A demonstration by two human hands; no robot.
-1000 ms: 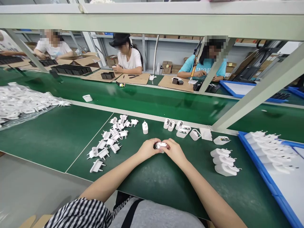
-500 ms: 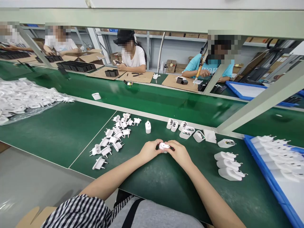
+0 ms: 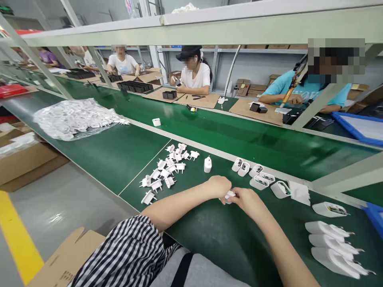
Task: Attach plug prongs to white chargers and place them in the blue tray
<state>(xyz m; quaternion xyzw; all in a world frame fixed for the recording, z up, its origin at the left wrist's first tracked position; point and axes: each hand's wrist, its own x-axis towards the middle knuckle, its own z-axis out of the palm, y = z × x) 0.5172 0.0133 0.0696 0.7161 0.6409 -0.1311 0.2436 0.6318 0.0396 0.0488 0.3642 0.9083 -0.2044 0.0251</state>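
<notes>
Low over the green bench, both my hands grip one white plug charger (image 3: pixel 229 195) between them. My left hand (image 3: pixel 220 186) is curled over its far left side, the back of the hand hiding most of the fingers. On the right, my right hand (image 3: pixel 244 199) pinches it between thumb and fingers. Beyond them a white charger (image 3: pixel 207 164) stands upright with its pins up. Loose white two-pin plug caps (image 3: pixel 164 172) lie scattered to the left. Open white charger housings (image 3: pixel 259 181) with parts showing inside sit to the right.
White chargers with pins (image 3: pixel 332 255) lie in a row at the right, near a blue tray edge (image 3: pixel 374 215). A plastic bag of white parts (image 3: pixel 77 119) rests at far left. A slanted frame post (image 3: pixel 344 175) stands at right. Co-workers sit across the green belt (image 3: pixel 209 123).
The view has swung left, so the bench things sit farther right in the picture. My left hand has rolled over the charger, and less of the charger shows.
</notes>
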